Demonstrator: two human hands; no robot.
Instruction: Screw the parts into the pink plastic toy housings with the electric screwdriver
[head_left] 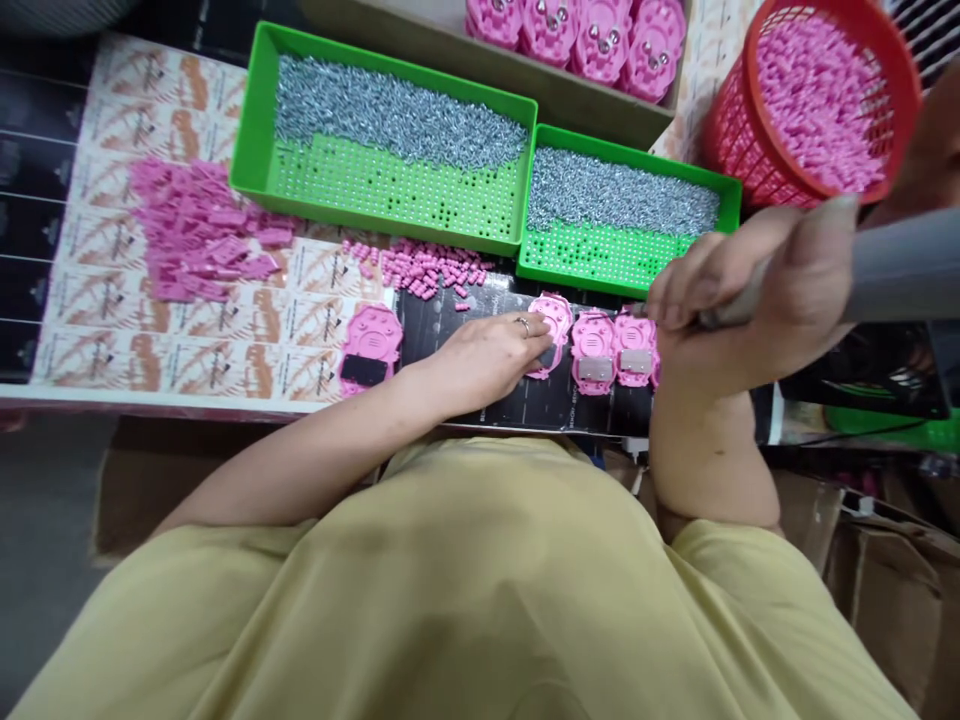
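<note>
My left hand (499,358), with a ring on one finger, reaches over a pink plastic casing (556,318) on the dark work surface. Its fingers hold the casing's left side, and the thumb is hidden. In my right hand (772,290) is a grey power screwdriver (900,262), gripped around its narrowing front end. The hand is raised above the right part of the bench. Just right of the held casing lie two more pink casings (595,352) with metallic plates, and a further one is partly hidden by my right arm.
Green trays of screws (390,225) stand behind the hands. Small pink cylinders (431,268) and pink flat pieces (202,235) lie loose to the left, near a casing with a black panel (371,345). A red basket (731,125) and a cardboard box (600,115) stand behind.
</note>
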